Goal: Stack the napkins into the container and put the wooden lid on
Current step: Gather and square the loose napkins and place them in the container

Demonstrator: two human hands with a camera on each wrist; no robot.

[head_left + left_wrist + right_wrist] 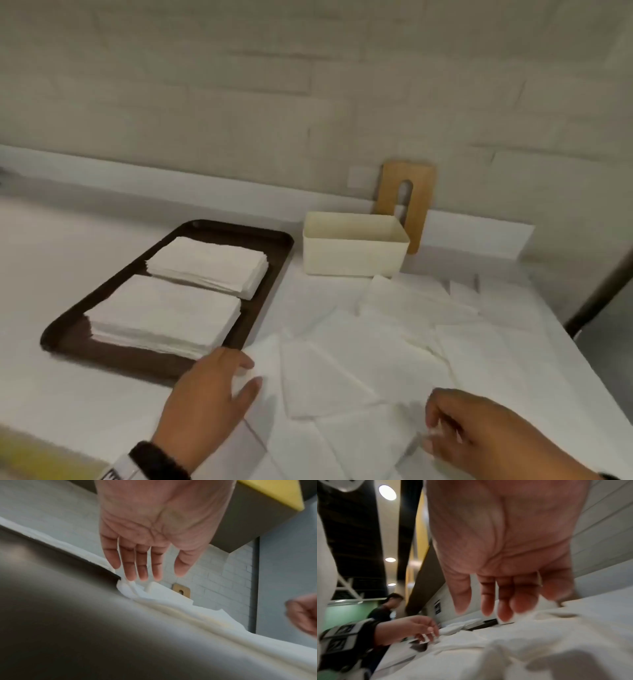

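While both hands hover low over the white counter (102, 394), loose napkins (359, 370) lie scattered flat across it, overlapping, between the tray and the counter's right edge. The left hand (209, 394) sits just off the tray's near right corner, palm down, fingers straight and slightly spread; fingertips (130, 574) touch the edge of a loose napkin (130, 589), nothing gripped. The right hand (479, 431) is near the front right, fingers loosely curled downward over the napkins; in the head view a bit of white shows at the fingertips, but whether it pinches a napkin I cannot tell, too blurred. In the right wrist view the fingers (503, 608) hang just above the crumpled white sheets (539, 635), contact unclear.

The brown tray (102, 308) holds two neat napkin stacks: one at its far end (209, 263), one at its near end (164, 315), side by side, just apart. The cream container (352, 253) stands right of the tray, behind the loose napkins, open-topped; no napkins are visible inside from here. The wooden lid (407, 202), with a slot cut in it, leans upright against the brick wall (239, 102) just behind the container's right end. A dark band is on the left wrist (154, 459). Another person (385, 609) stands in the background, blurred.
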